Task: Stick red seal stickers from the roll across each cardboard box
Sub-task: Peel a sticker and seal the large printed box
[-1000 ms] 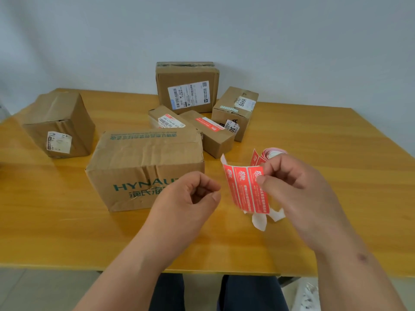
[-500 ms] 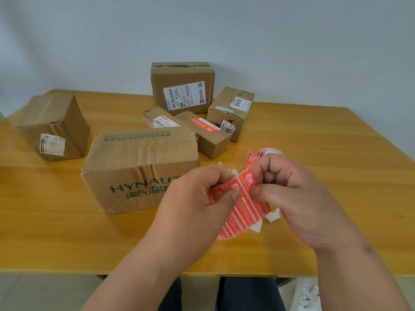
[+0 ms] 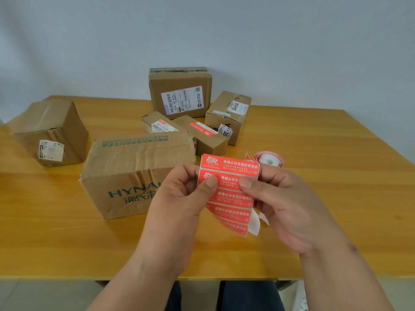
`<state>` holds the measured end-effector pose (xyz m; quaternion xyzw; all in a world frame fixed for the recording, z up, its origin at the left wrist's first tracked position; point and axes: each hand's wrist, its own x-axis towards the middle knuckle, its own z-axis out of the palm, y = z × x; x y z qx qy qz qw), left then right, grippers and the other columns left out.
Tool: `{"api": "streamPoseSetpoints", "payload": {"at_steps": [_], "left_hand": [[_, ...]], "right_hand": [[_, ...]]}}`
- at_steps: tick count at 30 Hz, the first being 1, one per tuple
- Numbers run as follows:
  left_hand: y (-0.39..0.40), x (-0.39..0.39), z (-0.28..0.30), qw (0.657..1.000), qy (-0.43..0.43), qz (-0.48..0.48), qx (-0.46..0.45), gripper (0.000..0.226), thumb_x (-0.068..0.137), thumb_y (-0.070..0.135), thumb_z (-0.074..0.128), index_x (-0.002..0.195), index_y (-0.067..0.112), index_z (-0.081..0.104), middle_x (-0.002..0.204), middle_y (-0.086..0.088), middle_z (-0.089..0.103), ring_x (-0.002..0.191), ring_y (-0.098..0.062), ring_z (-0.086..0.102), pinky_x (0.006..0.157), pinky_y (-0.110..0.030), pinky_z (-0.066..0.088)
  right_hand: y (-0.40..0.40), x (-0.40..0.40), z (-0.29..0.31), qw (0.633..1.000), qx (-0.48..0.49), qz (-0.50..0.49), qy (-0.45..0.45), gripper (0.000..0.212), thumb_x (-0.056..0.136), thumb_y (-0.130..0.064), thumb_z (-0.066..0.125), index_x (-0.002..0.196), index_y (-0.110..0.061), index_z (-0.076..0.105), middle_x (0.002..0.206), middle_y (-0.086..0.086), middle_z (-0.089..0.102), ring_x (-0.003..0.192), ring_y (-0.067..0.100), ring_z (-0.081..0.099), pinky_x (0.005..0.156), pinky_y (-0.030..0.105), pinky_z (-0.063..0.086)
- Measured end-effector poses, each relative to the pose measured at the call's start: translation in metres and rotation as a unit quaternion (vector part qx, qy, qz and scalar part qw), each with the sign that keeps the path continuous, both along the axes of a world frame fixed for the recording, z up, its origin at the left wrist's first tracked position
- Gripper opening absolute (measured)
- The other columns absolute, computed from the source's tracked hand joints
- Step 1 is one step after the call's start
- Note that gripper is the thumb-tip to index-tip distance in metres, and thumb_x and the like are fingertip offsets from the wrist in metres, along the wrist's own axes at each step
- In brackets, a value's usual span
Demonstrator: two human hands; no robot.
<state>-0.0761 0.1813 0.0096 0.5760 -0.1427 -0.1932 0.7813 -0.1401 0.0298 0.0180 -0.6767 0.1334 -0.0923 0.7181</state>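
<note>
Six boxes [image 3: 137, 173] on wooden table [image 3: 325, 176]

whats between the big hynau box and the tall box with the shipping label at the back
In the head view, two low boxes lie there: one with a barcode label and one already bearing a red seal sticker, between the big box and the tall box.

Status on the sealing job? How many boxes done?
Done: only the small middle box shows a red seal. In hand: left hand and right hand pinch the sticker strip, nothing peeled yet. Left: HYNAUT box and the others show none.
</note>
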Motion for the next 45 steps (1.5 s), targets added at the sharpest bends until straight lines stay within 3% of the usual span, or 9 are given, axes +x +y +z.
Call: {"api": "streamPoseSetpoints", "payload": {"at_steps": [5, 10, 14, 18, 29, 32, 35, 41, 45], "left_hand": [[0.007, 0.002, 0.000, 0.991, -0.050, -0.047, 0.114, 0.007, 0.084, 0.017, 0.067, 0.088, 0.013, 0.063, 0.086, -0.001, 0.074, 0.086, -0.013, 0.069, 0.077, -0.026, 0.051], [0.019, 0.004, 0.014, 0.969, -0.174, 0.013, 0.177, 0.039, 0.067, 0.058, 0.063, 0.098, 0.035, 0.057, 0.097, 0.009, 0.067, 0.094, -0.011, 0.064, 0.079, -0.032, 0.054], [0.016, 0.005, 0.024, 0.943, -0.238, 0.011, 0.232, 0.028, 0.075, 0.051, 0.060, 0.102, 0.041, 0.059, 0.099, 0.024, 0.062, 0.090, 0.001, 0.060, 0.074, -0.024, 0.053], [0.015, 0.005, 0.021, 0.935, -0.236, -0.009, 0.265, 0.012, 0.081, 0.043, 0.063, 0.087, 0.034, 0.065, 0.083, 0.016, 0.068, 0.078, 0.001, 0.066, 0.056, -0.009, 0.048], [0.023, 0.013, 0.020, 0.893, -0.274, -0.065, 0.351, 0.017, 0.090, 0.036, 0.059, 0.075, 0.028, 0.062, 0.069, 0.019, 0.065, 0.066, 0.009, 0.060, 0.051, -0.006, 0.040], [0.025, 0.014, 0.018, 0.891, -0.267, -0.086, 0.356, 0.019, 0.092, 0.035, 0.057, 0.075, 0.028, 0.060, 0.069, 0.014, 0.066, 0.061, 0.004, 0.061, 0.047, -0.012, 0.042], [0.024, 0.014, 0.015, 0.892, -0.253, -0.106, 0.358, 0.021, 0.094, 0.036, 0.053, 0.076, 0.027, 0.058, 0.073, 0.008, 0.067, 0.063, -0.005, 0.063, 0.055, -0.023, 0.050], [0.023, 0.014, 0.012, 0.909, -0.212, -0.122, 0.337, 0.025, 0.097, 0.034, 0.050, 0.075, 0.025, 0.057, 0.068, 0.002, 0.062, 0.055, 0.001, 0.052, 0.052, -0.017, 0.043], [0.022, 0.015, 0.011, 0.932, -0.160, -0.133, 0.298, 0.026, 0.097, 0.035, 0.050, 0.078, 0.020, 0.059, 0.075, -0.008, 0.065, 0.069, -0.021, 0.060, 0.070, -0.037, 0.053]], "right_hand": [[0.000, 0.004, 0.001, 0.994, 0.077, -0.067, -0.027, 0.019, 0.074, -0.024, 0.068, 0.085, -0.008, 0.069, 0.089, 0.013, 0.071, 0.084, 0.026, 0.067, 0.079, 0.046, 0.053], [0.003, -0.002, 0.012, 0.990, -0.134, -0.051, 0.000, 0.022, 0.095, -0.022, 0.054, 0.080, -0.022, 0.070, 0.076, -0.009, 0.068, 0.071, 0.009, 0.062, 0.070, 0.027, 0.046], [0.012, -0.004, 0.026, 0.963, -0.265, 0.037, 0.028, 0.021, 0.096, -0.027, 0.051, 0.089, -0.028, 0.070, 0.077, -0.009, 0.070, 0.069, 0.008, 0.065, 0.058, 0.019, 0.047], [0.016, -0.004, 0.028, 0.942, -0.331, 0.039, 0.041, 0.007, 0.089, -0.034, 0.061, 0.086, -0.032, 0.067, 0.079, -0.019, 0.069, 0.068, -0.003, 0.065, 0.052, 0.012, 0.046], [0.023, -0.002, 0.031, 0.854, -0.514, 0.052, 0.057, 0.016, 0.088, -0.048, 0.052, 0.088, -0.033, 0.060, 0.083, -0.018, 0.062, 0.075, -0.006, 0.059, 0.054, 0.011, 0.043], [0.024, -0.001, 0.028, 0.853, -0.514, 0.069, 0.053, 0.017, 0.088, -0.048, 0.053, 0.084, -0.032, 0.059, 0.082, -0.017, 0.062, 0.076, -0.006, 0.059, 0.056, 0.012, 0.045], [0.023, -0.001, 0.026, 0.849, -0.521, 0.074, 0.049, 0.017, 0.090, -0.046, 0.053, 0.083, -0.032, 0.057, 0.083, -0.014, 0.061, 0.077, -0.004, 0.060, 0.058, 0.015, 0.047], [0.023, 0.001, 0.022, 0.850, -0.522, 0.073, 0.020, 0.016, 0.090, -0.042, 0.054, 0.084, -0.028, 0.059, 0.081, -0.013, 0.061, 0.082, -0.003, 0.057, 0.068, 0.014, 0.046], [0.022, 0.001, 0.020, 0.857, -0.512, 0.062, -0.002, 0.017, 0.089, -0.043, 0.054, 0.082, -0.028, 0.060, 0.077, -0.016, 0.059, 0.083, -0.005, 0.055, 0.066, 0.009, 0.042]]}}
